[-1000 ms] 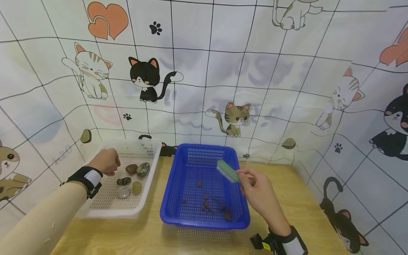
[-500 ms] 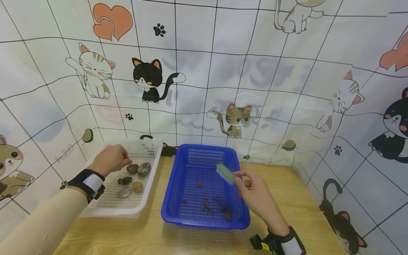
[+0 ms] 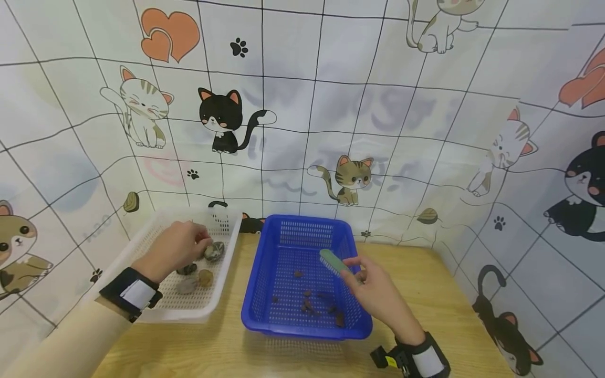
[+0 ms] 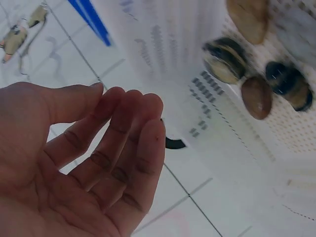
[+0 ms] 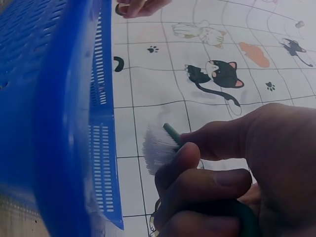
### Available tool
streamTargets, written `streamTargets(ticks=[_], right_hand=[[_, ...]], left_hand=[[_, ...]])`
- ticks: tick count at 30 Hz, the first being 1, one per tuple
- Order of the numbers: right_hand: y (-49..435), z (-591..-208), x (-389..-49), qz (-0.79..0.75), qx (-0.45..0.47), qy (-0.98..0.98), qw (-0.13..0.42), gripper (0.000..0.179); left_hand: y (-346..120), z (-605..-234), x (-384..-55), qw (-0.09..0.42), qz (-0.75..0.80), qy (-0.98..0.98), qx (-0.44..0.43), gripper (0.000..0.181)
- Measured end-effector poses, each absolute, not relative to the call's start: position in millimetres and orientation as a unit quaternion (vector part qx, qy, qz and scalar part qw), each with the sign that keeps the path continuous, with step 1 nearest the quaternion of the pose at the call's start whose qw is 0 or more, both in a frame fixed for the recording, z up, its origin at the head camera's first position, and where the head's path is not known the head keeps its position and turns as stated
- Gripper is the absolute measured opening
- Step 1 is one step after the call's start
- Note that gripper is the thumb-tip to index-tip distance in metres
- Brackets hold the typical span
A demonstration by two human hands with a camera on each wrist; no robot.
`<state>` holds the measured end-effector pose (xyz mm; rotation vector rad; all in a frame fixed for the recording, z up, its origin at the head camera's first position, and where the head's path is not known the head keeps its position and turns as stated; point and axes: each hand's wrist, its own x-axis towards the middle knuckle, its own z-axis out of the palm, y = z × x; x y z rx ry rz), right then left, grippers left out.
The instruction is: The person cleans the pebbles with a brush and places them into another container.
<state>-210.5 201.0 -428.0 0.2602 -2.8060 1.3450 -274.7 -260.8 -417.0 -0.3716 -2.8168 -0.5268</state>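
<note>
My left hand [image 3: 176, 248] hovers over the white basket [image 3: 221, 283] at the left, its fingers loosely bent. In the left wrist view nothing lies between thumb and fingertips. Near it in the basket are a grey-green mottled stone [image 3: 215, 252], a dark banded stone [image 3: 189, 269], a yellowish stone [image 3: 205, 278] and a pale stone [image 3: 186, 285]. A brown stone [image 4: 257, 97] shows in the left wrist view but hides behind the hand in the head view. My right hand [image 3: 378, 294] grips a green brush [image 3: 333, 261] with white bristles above the blue basket's right side.
Brown crumbs and bits [image 3: 308, 305] lie scattered in the blue basket [image 3: 307, 333], mostly toward its near end. Both baskets stand on a wooden table [image 3: 411, 273]. A cat-patterned sheet [image 3: 293, 105] hangs close behind and at both sides.
My left hand has moved right across the white basket, now covering the brown stone in the head view. The right hand has shifted slightly, and the brush head sits a little lower.
</note>
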Motion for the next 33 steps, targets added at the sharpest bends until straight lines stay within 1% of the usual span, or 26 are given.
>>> streamTargets(ticks=[5,9,16,21,24,28,31,33], right_hand=[[198.1,-427.3,-217.0,0.376,0.109,-0.92,0.023,0.042],[194.3,-422.6,-227.2,0.338,0.129,-0.932,0.012,0.041],[183.1,-413.1,-254.2,0.274,0.159,-0.948,-0.02,0.037],[171.5,-404.6,-275.5,0.232,0.173,-0.956,-0.037,0.038],[164.0,-401.0,-289.3,0.203,0.173,-0.962,-0.055,0.028],[154.9,-399.2,-305.2,0.17,0.169,-0.968,-0.072,0.012],[149.3,-400.9,-315.6,0.143,0.161,-0.973,-0.08,0.007],[146.0,-404.5,-322.6,0.128,0.153,-0.976,-0.085,0.01]], left_hand=[[-246.4,-416.8,-261.3,0.117,-0.2,-0.961,-0.152,0.012],[-237.0,-418.0,-251.8,0.108,-0.213,-0.956,-0.169,0.009],[-220.3,-422.7,-237.1,0.138,-0.213,-0.943,-0.216,0.005],[-210.3,-425.4,-225.3,0.143,-0.195,-0.942,-0.234,0.005],[-204.9,-425.0,-217.1,0.139,-0.183,-0.943,-0.241,0.005],[-195.1,-425.6,-206.2,0.14,-0.173,-0.942,-0.253,0.013],[-186.4,-427.9,-198.8,0.147,-0.169,-0.938,-0.267,0.02],[-181.3,-429.5,-194.4,0.15,-0.163,-0.936,-0.274,0.023]])
